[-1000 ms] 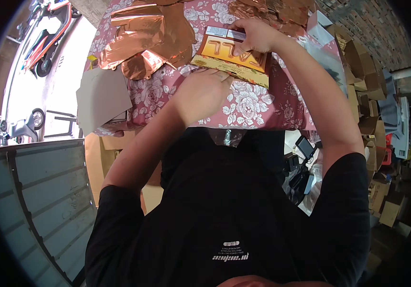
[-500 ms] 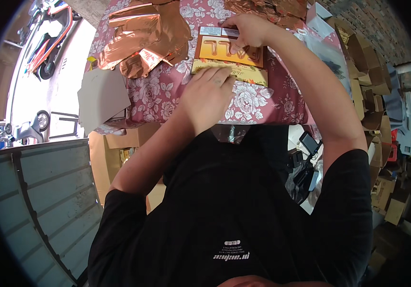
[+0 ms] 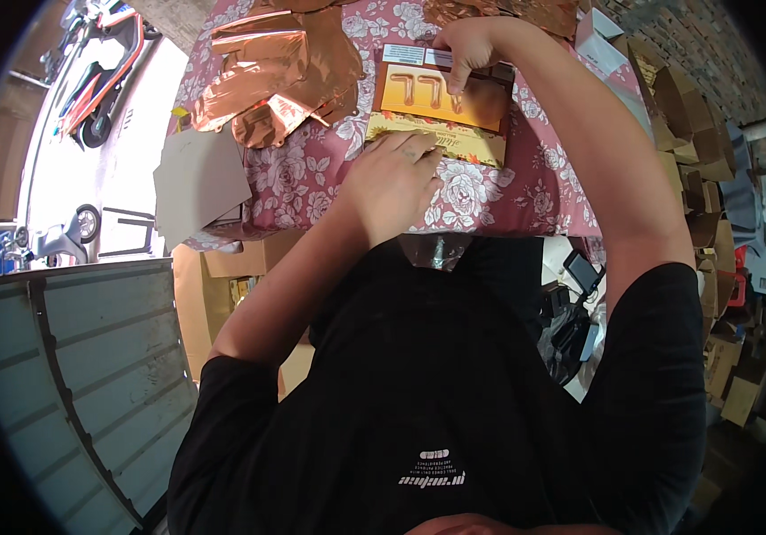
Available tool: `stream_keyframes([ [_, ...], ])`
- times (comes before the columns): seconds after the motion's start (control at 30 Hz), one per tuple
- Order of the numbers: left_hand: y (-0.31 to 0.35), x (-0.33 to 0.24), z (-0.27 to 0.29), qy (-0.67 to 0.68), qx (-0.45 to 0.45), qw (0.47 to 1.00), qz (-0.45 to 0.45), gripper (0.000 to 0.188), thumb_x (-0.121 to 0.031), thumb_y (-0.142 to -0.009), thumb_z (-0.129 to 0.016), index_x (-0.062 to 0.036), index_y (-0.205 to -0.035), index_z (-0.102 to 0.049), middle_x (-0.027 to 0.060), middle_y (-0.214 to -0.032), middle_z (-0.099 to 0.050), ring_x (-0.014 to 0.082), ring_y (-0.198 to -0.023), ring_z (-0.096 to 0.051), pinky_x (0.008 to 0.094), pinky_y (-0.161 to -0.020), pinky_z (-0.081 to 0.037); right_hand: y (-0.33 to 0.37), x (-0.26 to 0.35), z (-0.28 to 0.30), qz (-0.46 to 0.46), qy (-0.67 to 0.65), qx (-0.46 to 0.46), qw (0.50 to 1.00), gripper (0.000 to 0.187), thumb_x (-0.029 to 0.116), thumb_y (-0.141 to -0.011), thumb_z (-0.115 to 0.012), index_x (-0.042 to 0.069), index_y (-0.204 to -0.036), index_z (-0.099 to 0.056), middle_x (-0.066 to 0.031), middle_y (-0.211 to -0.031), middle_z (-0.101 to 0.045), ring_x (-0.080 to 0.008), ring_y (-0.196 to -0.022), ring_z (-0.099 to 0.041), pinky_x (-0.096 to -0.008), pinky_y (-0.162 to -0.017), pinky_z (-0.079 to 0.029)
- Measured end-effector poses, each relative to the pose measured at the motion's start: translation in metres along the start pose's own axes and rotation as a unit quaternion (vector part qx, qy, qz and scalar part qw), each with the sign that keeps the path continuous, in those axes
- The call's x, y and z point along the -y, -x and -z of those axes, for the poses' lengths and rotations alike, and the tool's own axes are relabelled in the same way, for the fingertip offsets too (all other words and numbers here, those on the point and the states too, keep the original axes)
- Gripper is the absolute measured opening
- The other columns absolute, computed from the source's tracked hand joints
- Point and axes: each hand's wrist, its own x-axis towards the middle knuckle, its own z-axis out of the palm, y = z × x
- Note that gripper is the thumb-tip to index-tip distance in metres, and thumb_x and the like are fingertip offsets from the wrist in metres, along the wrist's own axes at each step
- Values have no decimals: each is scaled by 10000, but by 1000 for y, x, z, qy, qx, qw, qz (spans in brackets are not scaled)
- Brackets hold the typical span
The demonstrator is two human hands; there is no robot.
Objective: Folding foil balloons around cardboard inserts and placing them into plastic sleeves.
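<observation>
1. Orange-and-gold printed card [image 3: 441, 107] lies flat on a table covered with a pink floral cloth [image 3: 490, 192], near the table's front edge.
2. Left hand [image 3: 392, 183] rests palm down, fingers spread open, pressing the card's near edge.
3. Right hand [image 3: 467, 49] curls its fingertips onto the card's far part; whether it pinches anything cannot be told.
4. Risk, as a judgement: the card may slide or crease if the left hand eases its pressure.
5. Crumpled copper foil [image 3: 271, 71] sits just beside it and may get snagged.
</observation>
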Motion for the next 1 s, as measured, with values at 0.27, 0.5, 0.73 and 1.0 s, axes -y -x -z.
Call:
stream_keyframes([
  [0.27,5,9,17,59,-81,993,-56,383,-241,-976,-736,-6,-1278,-748,141,-1364,-691,312,-1285,-641,442,-1131,-500,83,23,12,55,16,-126,990,491,-31,-799,-865,-18,-1268,-720,-128,-1076,-810,-239,-994,-787,-405,-861,-615],
  [0.5,37,32,52,752,-168,557,310,647,-524,-1180,-399,20,-1491,-563,192,-1379,-694,311,-1272,-663,462,-1163,-479,225,67,-64,313,153,-451,822,271,70,-777,-812,134,-1034,-755,-70,-1061,-818,-295,-1042,-801,-384,-809,-624],
  [0.73,31,-3,42,741,130,599,275,391,-172,-1097,-649,-1,-1446,-607,105,-1297,-724,193,-1187,-701,382,-1070,-558,246,64,-163,433,190,-454,755,196,36,-822,-800,27,-1017,-822,-99,-1151,-835,-337,-1205,-779,-515,-1196,-537],
  [1.0,34,-30,36,652,-22,692,307,310,-28,-1015,-736,-2,-1323,-707,67,-1208,-765,126,-1058,-706,327,-964,-568,254,48,-197,296,155,-450,828,349,-30,-810,-796,32,-1153,-771,-197,-1428,-697,-424,-1420,-608,-576,-1201,-484],
])
